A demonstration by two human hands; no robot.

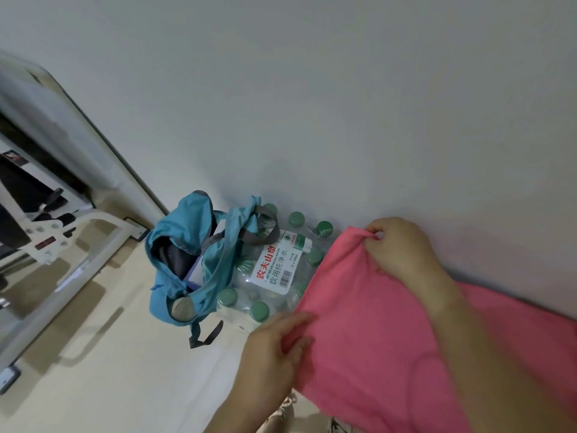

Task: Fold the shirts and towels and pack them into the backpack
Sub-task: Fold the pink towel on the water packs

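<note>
2 hands hold 1 pink cloth [390, 339] spread above the floor [109, 370], near the floor's edge at the wall; whether it is a shirt or a towel cannot be told. The right hand [402, 248] pinches the far corner. The left hand [268, 348] pinches the near corner.

Step in hand: folding, judged early, since no crease shows. The next move calls for matching the corners evenly.

The blue backpack [187, 260] sags open against the water bottle pack [274, 276]. The pack's label reads "农夫山泉" and "饮用纯净水"; the smaller print is unclear.
</note>
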